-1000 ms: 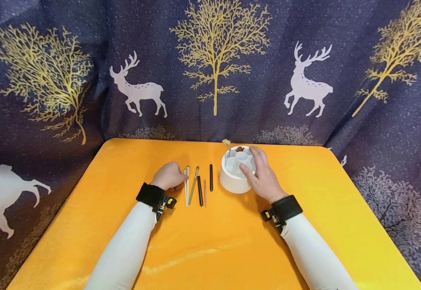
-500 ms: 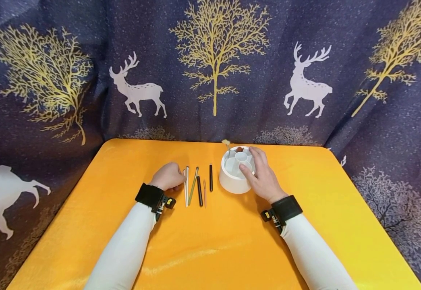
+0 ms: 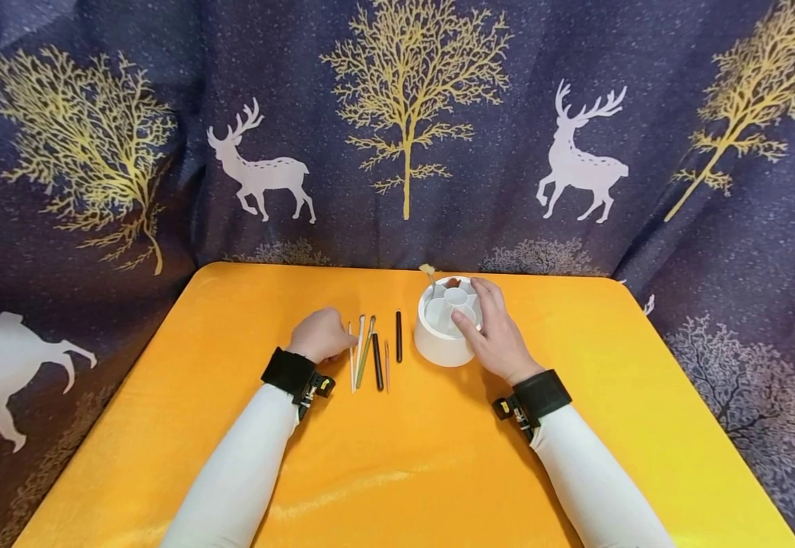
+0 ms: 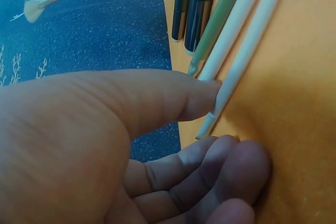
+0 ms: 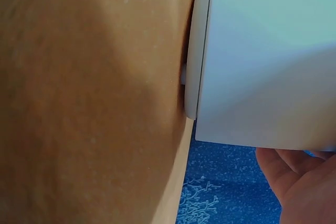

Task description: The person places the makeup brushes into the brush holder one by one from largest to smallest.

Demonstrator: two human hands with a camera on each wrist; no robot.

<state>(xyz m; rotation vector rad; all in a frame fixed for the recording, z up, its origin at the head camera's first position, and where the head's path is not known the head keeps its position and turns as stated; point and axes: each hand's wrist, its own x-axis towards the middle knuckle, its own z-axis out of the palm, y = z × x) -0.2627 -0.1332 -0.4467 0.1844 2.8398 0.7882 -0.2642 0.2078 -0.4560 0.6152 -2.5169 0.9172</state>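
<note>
My left hand (image 3: 318, 335) is beside a row of slim tools, its thumb extended and fingers loosely curled. In the left wrist view, the thumb tip touches the outermost slim white stick (image 4: 252, 40), whose end shows in the gap between thumb and fingers. A second white stick (image 4: 233, 22) and a green-handled brush (image 4: 218, 19) lie alongside. My right hand (image 3: 500, 331) grips a round white desk organizer (image 3: 441, 346), thumb over the rim and fingers on the far side. A fan brush (image 3: 427, 270) and a reddish-brown item (image 3: 452, 282) stand in its compartments.
Two black pen-like sticks (image 3: 377, 361) (image 3: 399, 336) and a thin reddish stick (image 3: 387, 365) lie between the left hand and the organizer. All rest on an orange cloth-covered table (image 3: 397, 472). A dark curtain with deer and trees (image 3: 356, 114) hangs behind.
My left hand has shifted slightly right, and the upper end of the second white stick has moved right, toward the green brush. The right hand and organizer have stayed in place.
</note>
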